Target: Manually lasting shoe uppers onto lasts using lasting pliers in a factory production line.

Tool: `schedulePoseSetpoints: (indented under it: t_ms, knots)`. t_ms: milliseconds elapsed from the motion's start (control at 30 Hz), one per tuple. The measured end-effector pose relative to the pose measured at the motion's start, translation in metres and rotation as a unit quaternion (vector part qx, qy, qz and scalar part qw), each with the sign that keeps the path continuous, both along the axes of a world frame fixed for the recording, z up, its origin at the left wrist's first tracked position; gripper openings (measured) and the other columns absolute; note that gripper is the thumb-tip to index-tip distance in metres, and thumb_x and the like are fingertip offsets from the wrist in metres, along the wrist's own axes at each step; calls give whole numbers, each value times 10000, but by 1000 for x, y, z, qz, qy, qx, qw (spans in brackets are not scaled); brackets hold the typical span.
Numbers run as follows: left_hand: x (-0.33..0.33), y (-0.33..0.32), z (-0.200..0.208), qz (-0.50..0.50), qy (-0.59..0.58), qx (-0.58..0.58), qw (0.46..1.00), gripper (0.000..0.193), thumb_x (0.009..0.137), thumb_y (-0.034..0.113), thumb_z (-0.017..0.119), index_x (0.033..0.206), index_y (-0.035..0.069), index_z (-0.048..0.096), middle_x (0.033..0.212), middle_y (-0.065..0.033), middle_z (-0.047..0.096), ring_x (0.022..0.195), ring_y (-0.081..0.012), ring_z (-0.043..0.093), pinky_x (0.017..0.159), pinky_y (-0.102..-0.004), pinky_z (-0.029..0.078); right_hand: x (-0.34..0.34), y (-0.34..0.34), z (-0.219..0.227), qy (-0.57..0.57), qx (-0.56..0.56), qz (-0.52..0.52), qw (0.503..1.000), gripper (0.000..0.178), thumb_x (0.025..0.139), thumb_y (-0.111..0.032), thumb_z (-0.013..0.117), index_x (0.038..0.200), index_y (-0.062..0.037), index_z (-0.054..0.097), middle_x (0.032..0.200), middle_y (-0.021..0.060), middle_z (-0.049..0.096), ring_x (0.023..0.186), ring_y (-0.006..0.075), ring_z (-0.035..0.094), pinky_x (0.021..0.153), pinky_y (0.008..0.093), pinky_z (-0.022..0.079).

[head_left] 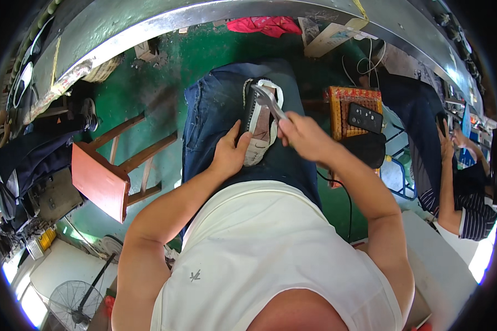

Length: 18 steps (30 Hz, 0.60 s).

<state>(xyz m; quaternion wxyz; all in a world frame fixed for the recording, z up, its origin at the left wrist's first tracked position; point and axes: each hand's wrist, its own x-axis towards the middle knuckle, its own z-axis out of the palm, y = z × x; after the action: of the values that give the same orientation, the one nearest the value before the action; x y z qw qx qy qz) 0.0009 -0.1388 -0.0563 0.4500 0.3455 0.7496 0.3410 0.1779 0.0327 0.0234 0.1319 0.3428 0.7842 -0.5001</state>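
Observation:
On my lap, over blue jeans [215, 118], lies a shoe upper [261, 126] in grey, white and brown, its long axis running away from me. A row of dark eyelets or stitches edges its left side. My left hand [232, 148] grips its left edge near the closer end, thumb on top. In my right hand [301, 135] is a grey metal hand tool [269, 100] with a curved head, which lies over the far half of the shoe upper. I cannot tell whether the tool is pincers or a hammer.
A reddish stool [100, 179] lies tipped at left. At right, a beaded seat [341, 118] bears a black phone-like device [365, 118]. A metal-edged bench [204, 14] curves across the far side. People sit at both sides; a fan [74, 300] stands lower left.

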Motion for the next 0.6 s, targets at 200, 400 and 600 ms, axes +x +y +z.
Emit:
schedulePoseSetpoints:
  t_ms: [200, 400, 600]
  knots:
    - [-6, -2, 8, -63, 0, 12, 998, 796, 939, 262, 692, 1548, -57, 290, 1249, -278, 655, 1127, -313, 664, 988, -361, 492, -2, -17, 8, 2, -17, 47, 999, 455, 1058, -385, 453, 1005, 52, 571, 890, 306, 659, 884, 494, 638, 778, 555, 483]
    - [-17, 28, 73, -222, 96, -142, 960, 1058, 766, 206, 815, 1575, 45, 152, 1174, -310, 663, 1079, -457, 668, 977, -444, 516, 30, -30, -1, 64, -7, -21, 998, 410, 1057, -367, 471, 988, 20, 588, 822, 214, 688, 792, 379, 683, 735, 459, 525]
    - [-56, 47, 135, -101, 98, 224, 964, 795, 750, 24, 816, 1397, 46, 355, 1131, -231, 688, 1017, -316, 712, 903, -373, 559, 67, -31, -12, 168, -166, -304, 923, 346, 1065, -301, 485, 1103, 26, 594, 866, 63, 661, 726, 143, 659, 668, 306, 517]
